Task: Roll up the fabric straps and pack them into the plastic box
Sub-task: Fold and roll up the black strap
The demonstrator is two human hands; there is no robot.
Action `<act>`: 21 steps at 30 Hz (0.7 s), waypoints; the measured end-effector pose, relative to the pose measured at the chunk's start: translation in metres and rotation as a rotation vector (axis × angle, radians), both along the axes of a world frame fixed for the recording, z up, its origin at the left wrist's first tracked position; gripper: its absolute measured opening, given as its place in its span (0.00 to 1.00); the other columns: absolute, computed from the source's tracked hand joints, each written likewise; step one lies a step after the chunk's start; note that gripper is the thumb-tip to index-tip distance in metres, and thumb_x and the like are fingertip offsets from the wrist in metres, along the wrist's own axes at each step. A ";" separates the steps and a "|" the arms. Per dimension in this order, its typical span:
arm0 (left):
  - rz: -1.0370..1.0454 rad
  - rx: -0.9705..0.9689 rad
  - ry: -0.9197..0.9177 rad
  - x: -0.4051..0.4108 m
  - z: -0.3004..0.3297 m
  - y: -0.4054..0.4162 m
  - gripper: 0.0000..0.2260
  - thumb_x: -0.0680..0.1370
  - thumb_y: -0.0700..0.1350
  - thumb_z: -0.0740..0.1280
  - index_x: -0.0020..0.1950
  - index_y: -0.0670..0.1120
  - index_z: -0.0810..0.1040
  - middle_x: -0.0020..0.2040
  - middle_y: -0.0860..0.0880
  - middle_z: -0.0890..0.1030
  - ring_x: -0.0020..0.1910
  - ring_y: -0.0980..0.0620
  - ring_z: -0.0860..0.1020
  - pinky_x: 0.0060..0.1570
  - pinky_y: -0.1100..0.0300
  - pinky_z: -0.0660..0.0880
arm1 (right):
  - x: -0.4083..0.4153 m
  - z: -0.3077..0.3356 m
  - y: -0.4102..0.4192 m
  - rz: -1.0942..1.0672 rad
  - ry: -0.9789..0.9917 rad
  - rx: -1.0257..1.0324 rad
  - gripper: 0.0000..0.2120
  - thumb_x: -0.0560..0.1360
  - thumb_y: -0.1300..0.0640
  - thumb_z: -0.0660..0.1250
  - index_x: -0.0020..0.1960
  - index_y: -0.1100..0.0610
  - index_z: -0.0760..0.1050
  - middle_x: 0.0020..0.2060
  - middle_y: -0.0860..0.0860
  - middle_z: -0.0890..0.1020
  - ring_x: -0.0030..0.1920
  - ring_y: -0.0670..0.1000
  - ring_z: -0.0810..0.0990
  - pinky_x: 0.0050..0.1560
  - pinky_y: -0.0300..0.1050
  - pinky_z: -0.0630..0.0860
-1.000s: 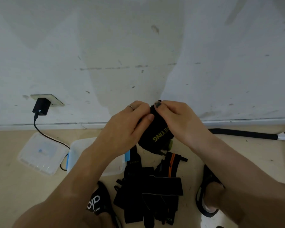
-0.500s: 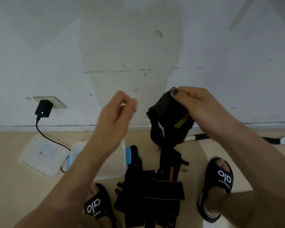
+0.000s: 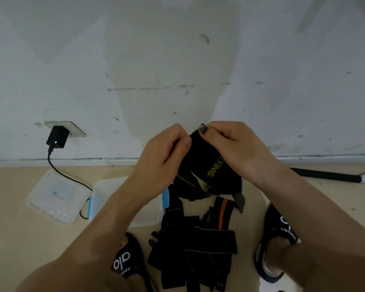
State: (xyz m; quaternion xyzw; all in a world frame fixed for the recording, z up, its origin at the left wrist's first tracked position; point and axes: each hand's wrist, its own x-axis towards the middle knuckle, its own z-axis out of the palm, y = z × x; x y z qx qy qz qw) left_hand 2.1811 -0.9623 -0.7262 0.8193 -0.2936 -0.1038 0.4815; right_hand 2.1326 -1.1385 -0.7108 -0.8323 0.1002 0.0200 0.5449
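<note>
Left hand back on the black strap after letting go, fingers pinching its top edge again. Right hand pinching beside it. Rolling can go on. Plastic box below the left fingers, mostly hidden by the arm. Inside not seen.

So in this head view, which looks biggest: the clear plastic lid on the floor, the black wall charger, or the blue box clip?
Largest to smallest:
clear plastic lid
black wall charger
blue box clip
</note>
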 end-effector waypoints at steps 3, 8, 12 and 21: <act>0.180 -0.140 0.196 0.002 0.004 0.004 0.14 0.86 0.40 0.57 0.40 0.46 0.66 0.32 0.56 0.67 0.32 0.57 0.66 0.33 0.61 0.66 | 0.000 0.000 -0.008 -0.041 0.011 -0.017 0.22 0.84 0.51 0.62 0.33 0.57 0.65 0.25 0.45 0.67 0.27 0.44 0.66 0.32 0.40 0.62; 0.647 -0.427 0.237 0.039 0.009 0.047 0.17 0.82 0.40 0.57 0.33 0.50 0.66 0.27 0.56 0.68 0.28 0.57 0.66 0.34 0.59 0.64 | -0.005 0.008 -0.049 -0.448 0.054 0.327 0.14 0.82 0.53 0.66 0.39 0.56 0.77 0.31 0.51 0.78 0.33 0.47 0.79 0.39 0.43 0.74; 0.436 -0.236 0.230 0.034 0.002 0.053 0.11 0.82 0.45 0.60 0.40 0.49 0.76 0.39 0.52 0.78 0.41 0.53 0.75 0.48 0.57 0.71 | -0.008 0.011 -0.046 -0.336 0.209 0.463 0.12 0.83 0.52 0.65 0.47 0.61 0.78 0.38 0.56 0.79 0.37 0.50 0.82 0.38 0.42 0.77; 0.095 -0.314 0.485 0.015 0.010 0.032 0.14 0.88 0.47 0.53 0.46 0.45 0.70 0.60 0.42 0.84 0.65 0.44 0.80 0.64 0.42 0.75 | -0.012 0.008 -0.018 -0.107 0.273 0.564 0.10 0.78 0.67 0.67 0.57 0.62 0.81 0.45 0.55 0.87 0.46 0.51 0.87 0.40 0.38 0.81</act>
